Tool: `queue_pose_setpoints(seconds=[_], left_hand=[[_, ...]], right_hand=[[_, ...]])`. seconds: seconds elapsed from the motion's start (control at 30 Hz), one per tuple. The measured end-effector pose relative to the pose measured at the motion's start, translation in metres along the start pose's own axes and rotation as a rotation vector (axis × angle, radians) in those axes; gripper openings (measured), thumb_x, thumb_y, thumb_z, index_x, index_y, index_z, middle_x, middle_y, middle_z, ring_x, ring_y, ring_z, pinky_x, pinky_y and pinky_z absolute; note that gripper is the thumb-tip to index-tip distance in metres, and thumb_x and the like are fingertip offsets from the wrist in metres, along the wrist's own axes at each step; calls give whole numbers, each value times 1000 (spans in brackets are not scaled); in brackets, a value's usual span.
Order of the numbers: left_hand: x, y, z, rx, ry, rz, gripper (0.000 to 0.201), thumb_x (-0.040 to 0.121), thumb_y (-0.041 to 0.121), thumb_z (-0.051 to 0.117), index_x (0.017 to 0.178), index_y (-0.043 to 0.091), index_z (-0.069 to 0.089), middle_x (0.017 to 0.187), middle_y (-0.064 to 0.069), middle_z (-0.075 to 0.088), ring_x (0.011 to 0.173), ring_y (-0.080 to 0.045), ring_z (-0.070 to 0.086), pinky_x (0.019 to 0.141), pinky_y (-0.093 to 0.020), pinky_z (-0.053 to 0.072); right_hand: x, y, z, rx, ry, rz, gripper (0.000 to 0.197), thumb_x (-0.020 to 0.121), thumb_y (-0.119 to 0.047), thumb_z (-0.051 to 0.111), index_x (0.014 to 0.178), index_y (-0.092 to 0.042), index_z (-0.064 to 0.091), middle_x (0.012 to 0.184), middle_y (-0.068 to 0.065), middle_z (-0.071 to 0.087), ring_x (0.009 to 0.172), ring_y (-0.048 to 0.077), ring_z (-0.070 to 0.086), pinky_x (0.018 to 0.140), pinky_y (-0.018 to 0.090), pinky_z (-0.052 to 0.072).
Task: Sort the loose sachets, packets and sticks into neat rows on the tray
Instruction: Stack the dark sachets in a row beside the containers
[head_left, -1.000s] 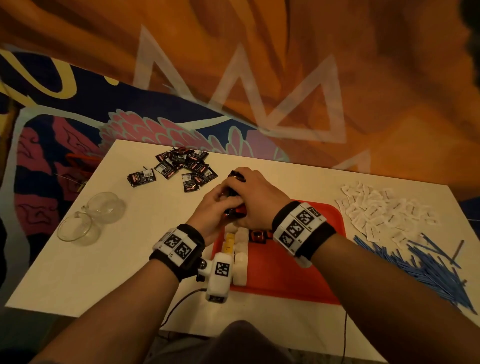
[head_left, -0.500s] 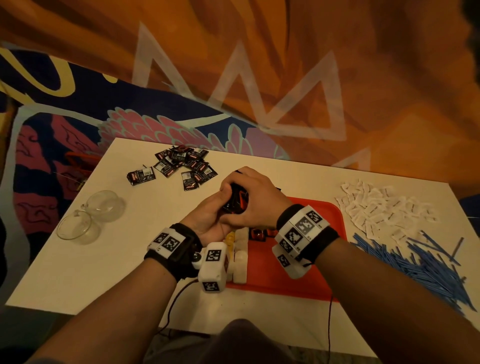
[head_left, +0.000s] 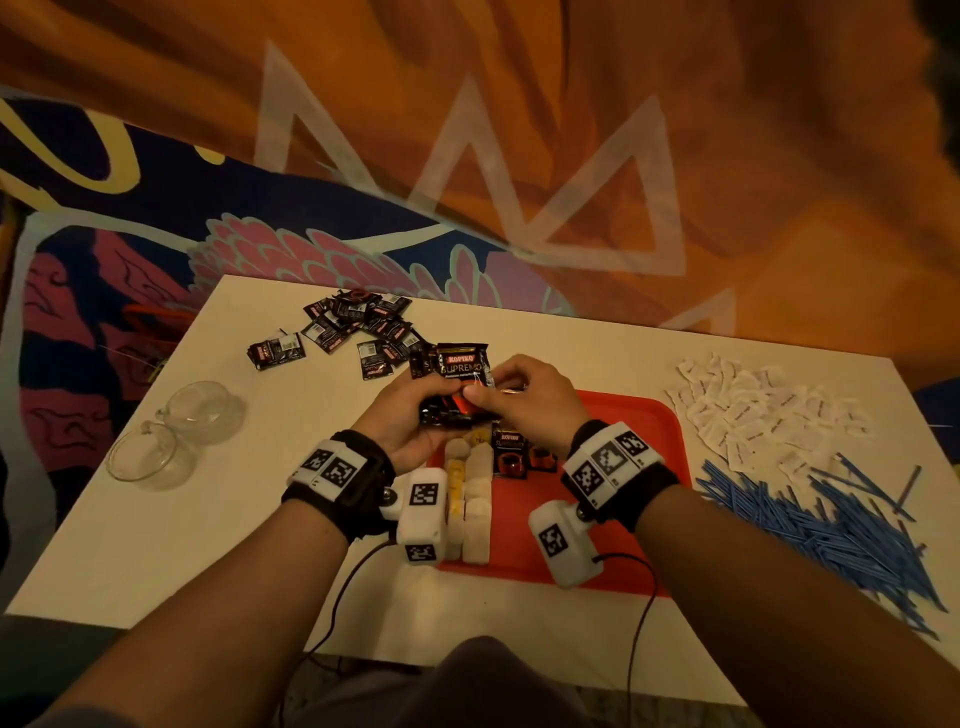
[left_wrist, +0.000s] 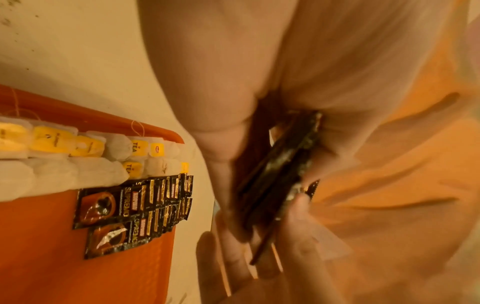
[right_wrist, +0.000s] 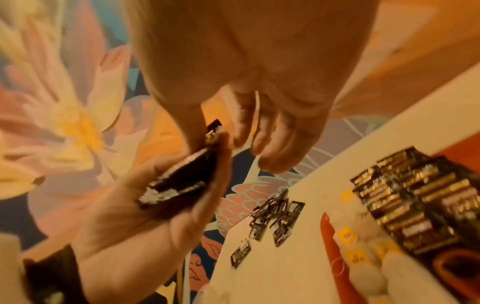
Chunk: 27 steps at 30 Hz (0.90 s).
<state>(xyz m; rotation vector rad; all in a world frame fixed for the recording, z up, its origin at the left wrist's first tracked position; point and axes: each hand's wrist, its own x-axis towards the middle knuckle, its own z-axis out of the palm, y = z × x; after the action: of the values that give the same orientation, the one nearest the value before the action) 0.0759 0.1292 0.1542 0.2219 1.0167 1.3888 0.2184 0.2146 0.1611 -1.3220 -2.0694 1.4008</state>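
Coffee packets (head_left: 460, 387): we hold a small stack above the far left corner of the red tray (head_left: 644, 431). Our left hand (head_left: 402, 415) cups the stack; our right hand (head_left: 524, 397) pinches its top packet. Tea bags (head_left: 470, 493) lie in rows on the tray's left side.

1. Both hands meet above the far edge of the red tray (head_left: 644, 467) — left hand (head_left: 402, 415) cradles a stack of black coffee sachets (head_left: 457, 387), right hand (head_left: 524, 397) pinches the top one.
2. On the tray, tea bags (head_left: 475, 499) run in two rows, with coffee sachets beside them.
3. On the surface (head_left: 208, 519) — loose black sachets (head_left: 353, 327) far left, white packets (head_left: 753, 410) and blue sticks (head_left: 826, 525) right, two glass cups (head_left: 171, 431) left.
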Motion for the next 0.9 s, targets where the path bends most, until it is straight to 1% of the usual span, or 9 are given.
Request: queue_pose_setpoints(seconds=[0.1, 0.17, 0.23, 0.37, 0.47, 0.53, 0.63, 0.8, 0.9], left_hand=[[5, -4, 3, 154, 44, 92, 40, 91, -13, 50, 123, 11, 58, 108, -14, 71, 94, -26, 71, 71, -38, 60], [7, -7, 6, 222, 72, 134, 45, 89, -18, 50, 120, 15, 57, 115, -17, 68, 105, -30, 67, 83, -41, 58], [10, -9, 8, 252, 115, 169, 43, 88, -17, 54, 116, 15, 57, 112, -16, 67, 107, -31, 65, 84, -38, 56], [15, -8, 10, 230, 177, 204, 32, 90, -3, 63, 120, 9, 57, 103, -12, 62, 100, -27, 66, 74, -33, 57], [19, -9, 13, 235, 251, 180, 14, 91, -6, 58, 100, 5, 62, 89, -12, 65, 81, -24, 67, 66, -35, 56], [22, -12, 12, 245, 265, 131, 11, 91, -6, 57, 93, 4, 61, 84, -13, 64, 75, -25, 66, 61, -34, 55], [24, -17, 8, 229, 225, 71, 9, 92, -1, 60, 99, 5, 63, 87, -12, 69, 75, -24, 70, 55, -32, 55], [25, -28, 9, 253, 131, 33, 7, 93, 4, 61, 96, 8, 67, 79, -5, 74, 76, -20, 72, 60, -31, 57], [29, -42, 7, 247, 138, -52, 9, 94, 3, 59, 99, 5, 66, 80, -9, 73, 74, -23, 71, 61, -34, 58]], right_hand=[[5, 10, 8, 105, 29, 27, 16, 80, -21, 80, 80, -22, 64, 85, 1, 68, 87, 24, 68, 81, 44, 57], [5, 16, 12, 145, 23, 51, 15, 82, -13, 77, 81, -20, 64, 86, 8, 71, 84, 29, 71, 77, 53, 58], [4, 18, 13, 105, 15, 39, 12, 83, -12, 75, 86, -15, 64, 84, 9, 72, 79, 29, 72, 73, 54, 59], [0, 21, 10, 41, -50, 2, 11, 83, -11, 75, 89, -17, 67, 73, -5, 70, 73, 17, 72, 74, 44, 60], [-1, 23, 5, -2, -55, -31, 11, 80, -14, 78, 87, -21, 73, 67, -14, 66, 74, 8, 66, 77, 34, 57], [-3, 24, 2, -25, -58, -37, 13, 79, -15, 80, 90, -19, 75, 73, -15, 66, 79, 6, 63, 77, 27, 53], [-7, 31, -1, 14, -73, -29, 12, 78, -14, 81, 87, -22, 76, 76, -15, 69, 79, 5, 64, 75, 24, 52], [-10, 51, 0, 47, -38, 0, 11, 76, -14, 83, 79, -22, 76, 74, -7, 71, 67, 5, 64, 64, 21, 50], [-14, 68, 2, -47, -47, -11, 10, 74, -20, 85, 74, -14, 76, 65, -6, 66, 53, -2, 52, 51, 10, 36]])
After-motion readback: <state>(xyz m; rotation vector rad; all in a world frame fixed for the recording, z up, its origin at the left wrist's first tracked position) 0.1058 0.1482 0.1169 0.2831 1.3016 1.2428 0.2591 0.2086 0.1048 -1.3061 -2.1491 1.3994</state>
